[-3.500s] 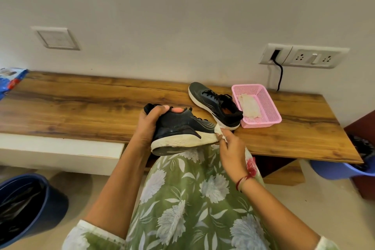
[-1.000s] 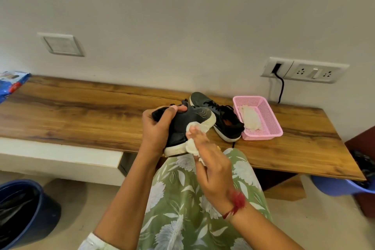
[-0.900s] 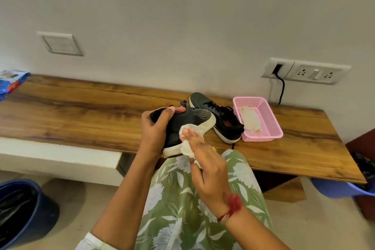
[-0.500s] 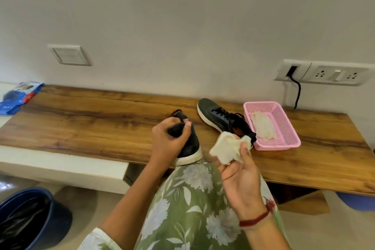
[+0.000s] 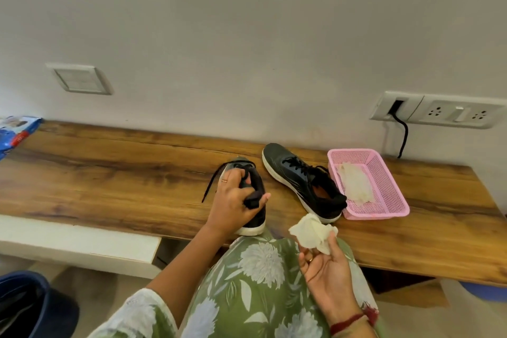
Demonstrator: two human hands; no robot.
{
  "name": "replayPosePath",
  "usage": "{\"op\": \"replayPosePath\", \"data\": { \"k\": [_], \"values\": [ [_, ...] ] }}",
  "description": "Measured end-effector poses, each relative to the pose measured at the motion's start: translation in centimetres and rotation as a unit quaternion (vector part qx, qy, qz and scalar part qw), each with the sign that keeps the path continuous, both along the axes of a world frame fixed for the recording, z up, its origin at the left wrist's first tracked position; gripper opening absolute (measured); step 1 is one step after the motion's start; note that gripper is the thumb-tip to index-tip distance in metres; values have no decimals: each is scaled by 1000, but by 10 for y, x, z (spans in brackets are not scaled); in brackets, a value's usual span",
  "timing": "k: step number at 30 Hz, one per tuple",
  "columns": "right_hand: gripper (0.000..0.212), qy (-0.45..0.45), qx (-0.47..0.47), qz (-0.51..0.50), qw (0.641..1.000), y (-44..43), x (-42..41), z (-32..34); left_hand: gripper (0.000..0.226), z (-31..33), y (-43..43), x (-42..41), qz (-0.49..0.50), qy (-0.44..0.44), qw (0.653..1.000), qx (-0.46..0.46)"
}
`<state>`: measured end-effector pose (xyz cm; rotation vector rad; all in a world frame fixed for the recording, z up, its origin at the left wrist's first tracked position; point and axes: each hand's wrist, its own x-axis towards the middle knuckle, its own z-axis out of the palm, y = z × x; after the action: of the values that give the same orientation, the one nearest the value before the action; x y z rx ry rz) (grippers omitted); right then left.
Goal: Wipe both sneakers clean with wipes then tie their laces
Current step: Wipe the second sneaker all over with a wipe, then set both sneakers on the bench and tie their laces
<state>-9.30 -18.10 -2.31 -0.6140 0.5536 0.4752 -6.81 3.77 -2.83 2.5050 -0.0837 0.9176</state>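
My left hand [image 5: 233,206] grips a black sneaker [image 5: 256,217] by its collar, heel toward me, at the near edge of the wooden bench [image 5: 109,181]. One loose lace hangs out to its left. My right hand [image 5: 325,269], palm up over my lap, pinches a crumpled white wipe [image 5: 311,232] between thumb and fingers, apart from the shoe. The second black sneaker [image 5: 301,181] lies on the bench to the right, its laces undone.
A pink basket [image 5: 384,181] holding a wipe stands right of the second sneaker. A wall socket with a black cable [image 5: 403,134] is above it. A blue packet [image 5: 13,132] lies at the bench's far left. A dark blue bin [image 5: 24,307] stands on the floor, lower left.
My right hand has come off the sneaker's side and drawn back over my lap with the wipe. My left hand has turned the sneaker heel-toward-me and lowered it to the bench edge.
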Motion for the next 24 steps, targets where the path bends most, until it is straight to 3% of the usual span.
{"op": "replayPosePath", "data": {
  "k": [5,10,13,17,20,22,24],
  "values": [
    [41,-19,14,-9,1000,2,4,-7,52,-19,-2,8,7,30,999,30],
    [67,-39,12,-16,999,5,5,-11,61,-42,10,8,14,159,986,55],
    [46,-45,-21,7,999,6,7,-13,56,-50,12,3,21,221,974,45],
    [49,-47,-29,24,998,7,8,-17,65,-41,2,2,68,304,950,6],
    [55,-43,-21,16,999,6,8,-15,54,-30,-12,5,116,386,915,3],
    [53,-46,-4,18,999,5,8,-13,63,-21,-24,3,152,432,888,-34],
    [47,-49,13,15,999,3,8,-11,74,-11,-42,-2,163,432,884,-71]
  ]
}}
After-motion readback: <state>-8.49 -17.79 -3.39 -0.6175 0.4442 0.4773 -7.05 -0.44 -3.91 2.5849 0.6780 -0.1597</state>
